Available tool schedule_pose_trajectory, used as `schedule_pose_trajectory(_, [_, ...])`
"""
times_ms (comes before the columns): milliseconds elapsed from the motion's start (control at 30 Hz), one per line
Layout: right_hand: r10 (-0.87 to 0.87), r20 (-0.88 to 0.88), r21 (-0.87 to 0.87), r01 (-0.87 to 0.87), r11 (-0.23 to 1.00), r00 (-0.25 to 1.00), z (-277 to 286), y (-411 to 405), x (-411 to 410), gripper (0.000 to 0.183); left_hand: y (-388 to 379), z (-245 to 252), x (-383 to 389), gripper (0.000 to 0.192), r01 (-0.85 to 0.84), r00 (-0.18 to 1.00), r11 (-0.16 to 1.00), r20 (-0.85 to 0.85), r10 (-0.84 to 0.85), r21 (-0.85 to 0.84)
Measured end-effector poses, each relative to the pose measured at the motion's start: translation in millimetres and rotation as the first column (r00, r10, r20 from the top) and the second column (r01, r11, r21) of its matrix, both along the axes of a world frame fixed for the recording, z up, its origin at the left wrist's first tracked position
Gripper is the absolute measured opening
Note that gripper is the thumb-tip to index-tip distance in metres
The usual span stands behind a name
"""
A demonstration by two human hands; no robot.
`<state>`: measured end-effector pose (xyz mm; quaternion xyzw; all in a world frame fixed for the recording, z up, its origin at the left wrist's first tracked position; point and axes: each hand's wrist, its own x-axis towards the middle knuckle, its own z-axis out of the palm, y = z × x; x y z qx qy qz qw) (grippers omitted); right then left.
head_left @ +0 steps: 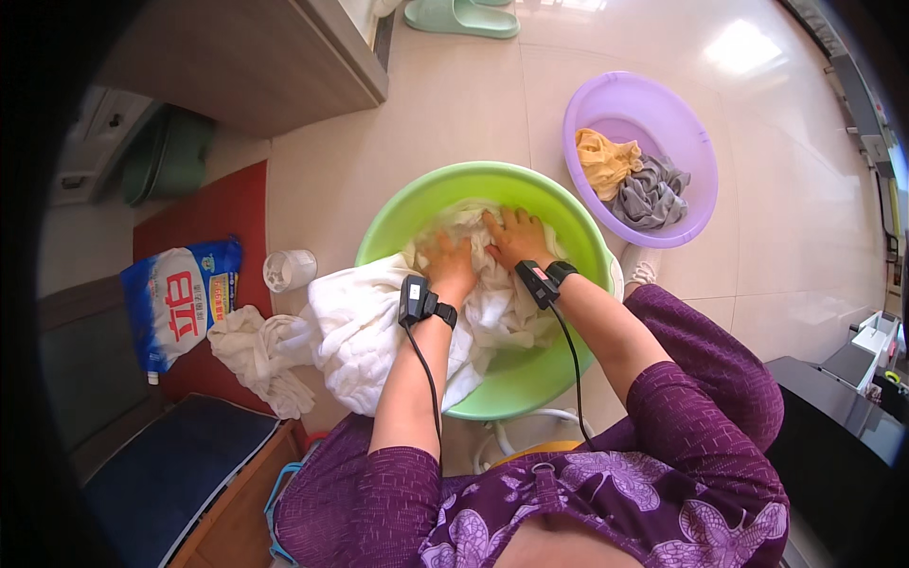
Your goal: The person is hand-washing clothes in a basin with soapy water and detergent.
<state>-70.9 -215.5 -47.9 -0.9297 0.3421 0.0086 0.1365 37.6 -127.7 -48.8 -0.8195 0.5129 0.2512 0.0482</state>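
A round green plastic basin [490,405] stands on the floor before me. White cloth [369,319] lies in it and hangs over its left rim, and a wet part of the cloth sits in cloudy water. My left hand [447,263] presses down on the wet cloth near the middle, its fingertips blurred. Beside it, my right hand [518,238] rests on the cloth with fingers spread. The two hands are close but apart. Each wrist bears a strapped black device with a cable.
At the upper right a purple basin [689,128] holds a yellow cloth [603,163] and a grey cloth [652,193]. On the left are a blue detergent bag [181,302], a clear plastic cup [290,270] and another white cloth [263,355]. Green slippers [465,18] lie at the top.
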Motion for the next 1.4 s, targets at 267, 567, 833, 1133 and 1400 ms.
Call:
schedule_pose_trajectory(267, [0.041, 0.107, -0.11, -0.029, 0.994, 0.993, -32.5, -11.9, 5.0, 0.025, -22.0, -16.2, 7.0, 0.03, 0.018, 0.996, 0.984, 0.092, -0.002, -0.175])
schedule_pose_trajectory(567, [-0.054, 0.22, 0.189, 0.012, 0.982, 0.974, 45.5, 20.2, -4.7, 0.017, 9.3, 34.3, 8.9, 0.03, -0.005, 0.984, 0.935, -0.171, -0.059, -0.355])
schedule_pose_trajectory(833, [0.029, 0.113, 0.353, -0.067, 0.933, 0.993, 45.9, 92.3, -69.3, 0.019, 79.8, 71.2, -28.9, 0.035, 0.303, 0.926, 0.95, -0.213, -0.312, -0.075])
schedule_pose_trajectory(1133, [-0.065, 0.033, -0.045, 0.067, 0.997, 0.997, 38.6, 35.4, -28.9, 0.068, 57.0, 33.6, -30.7, 0.083, 0.137, 0.988, 0.989, 0.074, -0.132, -0.055])
schedule_pose_trajectory(1400, [0.027, -0.089, 0.198, -0.009, 0.98, 0.996, -21.3, 4.2, 29.3, 0.045, 26.7, -39.5, -19.3, 0.055, 0.133, 0.956, 0.957, -0.288, -0.055, 0.259])
